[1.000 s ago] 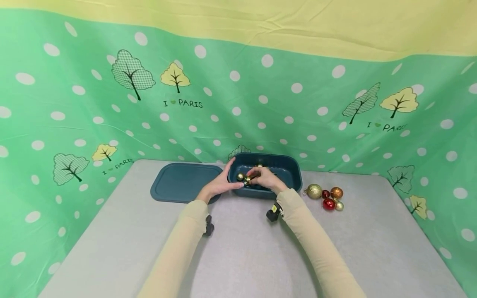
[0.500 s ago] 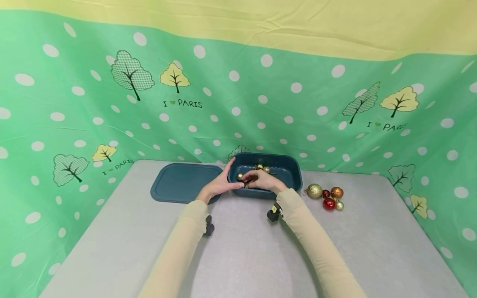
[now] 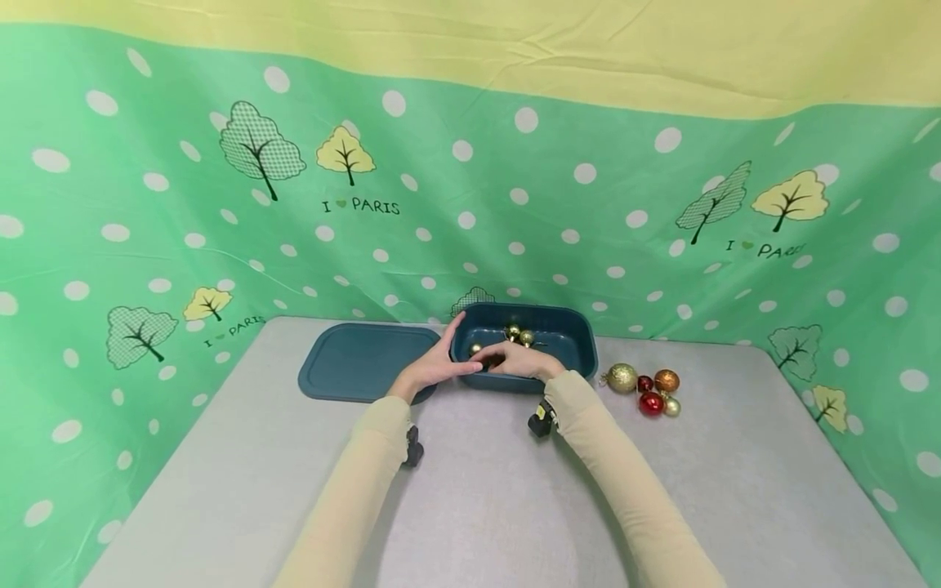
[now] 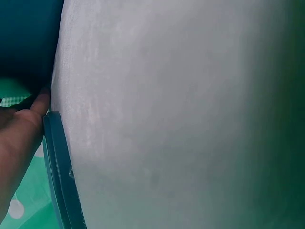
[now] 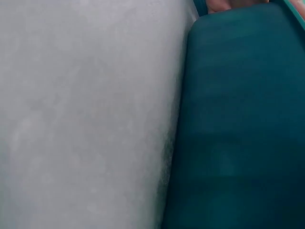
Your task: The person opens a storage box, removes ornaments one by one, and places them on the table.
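A dark blue rectangular box (image 3: 569, 347) stands at the back of the table. My left hand (image 3: 435, 359) lies against its left end with straight fingers, the thumb along the front rim. My right hand (image 3: 518, 359) reaches down inside over the front rim, fingers bent. Its fingertips are hidden, so whether they pinch anything is unclear. Beside them, a small gold bauble (image 3: 475, 349) shows at the left end. Behind the hand lie a shiny gold bauble (image 3: 513, 331) and a duller gold one (image 3: 526, 337). The right wrist view shows the box's front wall (image 5: 238, 119).
The flat blue lid (image 3: 360, 359) lies left of the box. To the right, a gold glitter bauble (image 3: 622, 377), an orange one (image 3: 666, 380), a small red one (image 3: 644, 383), a larger red one (image 3: 651, 403) and a pale gold one (image 3: 672, 406) cluster on the grey table (image 3: 470, 490).
My right hand has dipped lower and slightly left inside the box, covering small baubles near its left end. The gold baubles behind it show more. My left hand has stayed put.
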{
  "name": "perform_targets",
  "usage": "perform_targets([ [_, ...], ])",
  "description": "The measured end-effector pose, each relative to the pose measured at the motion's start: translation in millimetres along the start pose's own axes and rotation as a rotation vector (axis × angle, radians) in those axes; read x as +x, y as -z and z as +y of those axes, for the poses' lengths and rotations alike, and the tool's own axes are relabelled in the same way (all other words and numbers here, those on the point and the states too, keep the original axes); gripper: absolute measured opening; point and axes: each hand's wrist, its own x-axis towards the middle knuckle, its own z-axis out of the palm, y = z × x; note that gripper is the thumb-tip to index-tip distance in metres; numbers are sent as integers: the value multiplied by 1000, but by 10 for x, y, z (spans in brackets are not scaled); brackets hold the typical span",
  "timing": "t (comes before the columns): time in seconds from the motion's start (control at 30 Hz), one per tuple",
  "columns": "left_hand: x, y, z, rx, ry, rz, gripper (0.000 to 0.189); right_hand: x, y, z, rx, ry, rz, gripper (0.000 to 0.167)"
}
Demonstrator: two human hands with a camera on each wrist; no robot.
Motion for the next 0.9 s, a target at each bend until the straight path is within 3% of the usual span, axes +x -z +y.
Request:
perform_targets([
  [0.23, -16, 6, 27, -15, -2, -22, 112, 67, 0, -33, 33, -17, -83, 36],
  [0.37, -4, 9, 34, -12, -25, -31, 114, 118, -3, -45, 61, -55, -89, 35],
  [0.53, 14, -4, 33, -17, -18, -37, 117, 106, 6, -40, 116, -22, -80, 33],
  [0.7, 14, -1, 40, -25, -1, -31, 118, 36, 27, -60, 183, -1, -27, 35],
  [0.9, -7, 12, 28, 49, 23, -10, 120, -72, 64, -92, 200, 5, 63, 36],
])
